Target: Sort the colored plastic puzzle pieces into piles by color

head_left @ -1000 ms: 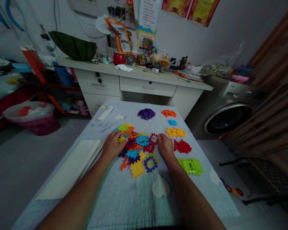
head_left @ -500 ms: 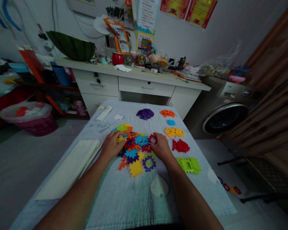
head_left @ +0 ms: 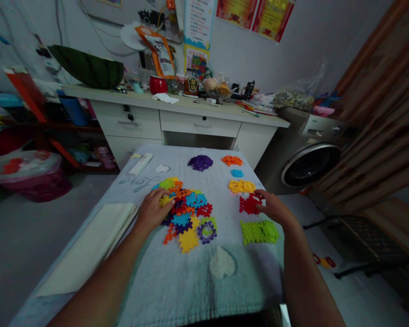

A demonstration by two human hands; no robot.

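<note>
Resting curled at the mixed interlocking-tile pile [head_left: 182,219], left hand [head_left: 152,210]; right of that pile, right hand [head_left: 274,208] over red tiles [head_left: 248,204], seemingly grouped by colour; both hands' grips indeterminable.

Can read "Love" [head_left: 135,182] in grey script on the tabletop cloth [head_left: 177,286], toward ten o'clock. Cannot make out the print on the wall poster [head_left: 200,22] at twelve or red-and-yellow sheets [head_left: 271,20] at one.

The left hand [head_left: 153,210] and right hand [head_left: 275,208] are bare and five-fingered; the left forearm [head_left: 112,268] and right forearm [head_left: 303,272] are bare too, smooth, tapering toward the wrists. Between them at the near edge shows a dark patch [head_left: 252,319], too dim to identify as clothing.
</note>
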